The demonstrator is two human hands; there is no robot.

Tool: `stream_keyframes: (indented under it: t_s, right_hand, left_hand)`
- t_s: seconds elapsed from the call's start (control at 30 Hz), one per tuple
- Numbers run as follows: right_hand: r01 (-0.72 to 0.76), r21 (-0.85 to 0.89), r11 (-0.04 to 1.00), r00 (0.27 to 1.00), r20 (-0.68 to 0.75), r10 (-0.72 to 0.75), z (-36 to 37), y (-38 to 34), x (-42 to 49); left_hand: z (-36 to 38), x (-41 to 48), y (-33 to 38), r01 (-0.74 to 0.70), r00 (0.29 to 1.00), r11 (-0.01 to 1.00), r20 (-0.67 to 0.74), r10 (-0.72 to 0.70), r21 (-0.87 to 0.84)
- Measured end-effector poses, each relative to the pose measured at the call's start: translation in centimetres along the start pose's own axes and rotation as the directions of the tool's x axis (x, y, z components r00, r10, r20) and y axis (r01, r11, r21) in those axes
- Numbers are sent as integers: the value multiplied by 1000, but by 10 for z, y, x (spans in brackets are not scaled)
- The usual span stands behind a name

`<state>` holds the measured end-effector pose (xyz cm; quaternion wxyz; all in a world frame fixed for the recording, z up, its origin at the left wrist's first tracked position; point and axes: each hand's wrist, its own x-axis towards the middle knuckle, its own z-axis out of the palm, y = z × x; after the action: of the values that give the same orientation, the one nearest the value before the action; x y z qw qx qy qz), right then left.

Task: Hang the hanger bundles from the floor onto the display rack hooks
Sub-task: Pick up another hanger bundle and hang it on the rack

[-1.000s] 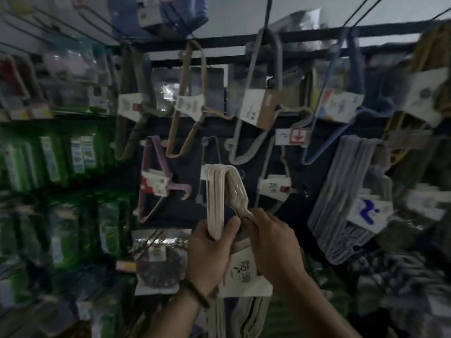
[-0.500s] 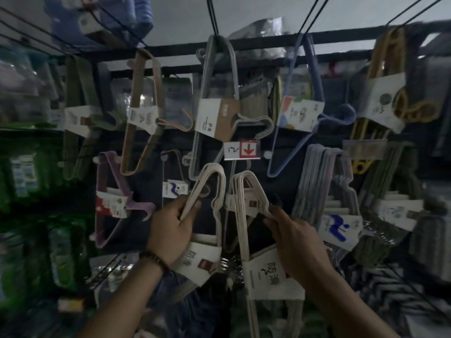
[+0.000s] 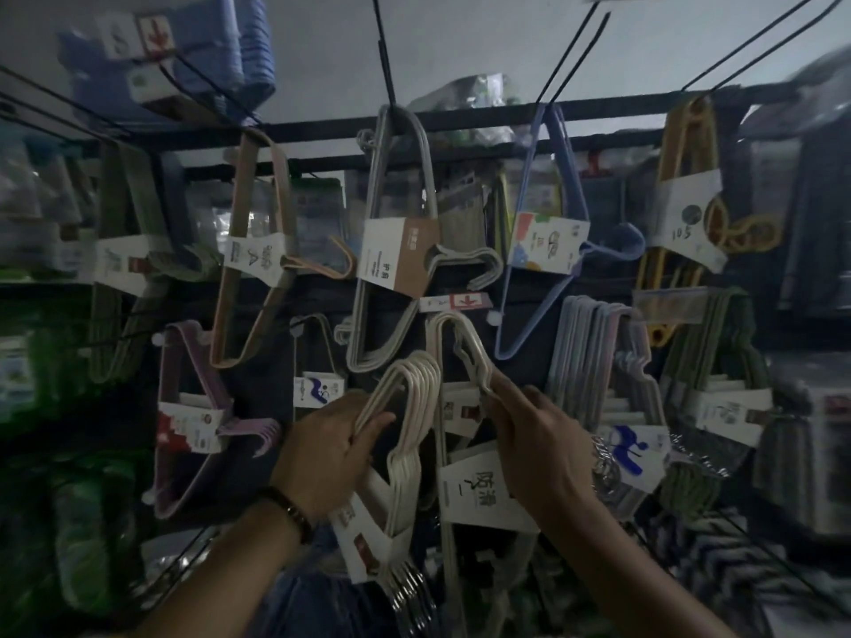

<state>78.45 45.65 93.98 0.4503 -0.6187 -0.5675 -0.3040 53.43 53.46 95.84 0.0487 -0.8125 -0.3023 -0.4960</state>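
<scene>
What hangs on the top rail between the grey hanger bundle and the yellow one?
A blue hanger bundle, shown in the head view.

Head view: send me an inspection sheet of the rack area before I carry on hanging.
Surface: display rack rail, hung full.
Job's things: left cream bundle held free; right cream bundle raised to the red-arrow tag, hooking unclear.
Clutter: grey bundle, blue bundle, purple bundle hanging.
Grips: left hand grips the left cream bundle; right hand grips the right cream bundle.
Cables: nothing seen.
Surroundings: green packets on left shelves.
</scene>
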Motion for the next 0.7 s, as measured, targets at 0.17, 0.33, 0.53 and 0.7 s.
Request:
stream_keyframes:
  t_s: [0.17, 0.33, 0.53, 0.7]
  right_hand:
    - [51, 28, 998, 997, -64, -49, 8, -5, 18]
    - [29, 69, 997, 996, -87, -23, 30, 3, 12]
    - [7, 92, 996, 998, -62, -1, 48, 11, 16]
    - [84, 100, 991, 990, -125, -71, 57, 20, 25]
  left_hand:
    - [4, 5, 0, 56, 998, 998, 6, -56, -32]
    - [3, 4, -3, 66, 995, 996, 72, -62, -54]
    - [-2, 0, -4, 70, 996, 996, 54, -67, -52]
    - [-4, -2, 0, 61, 998, 994, 38, -58, -89]
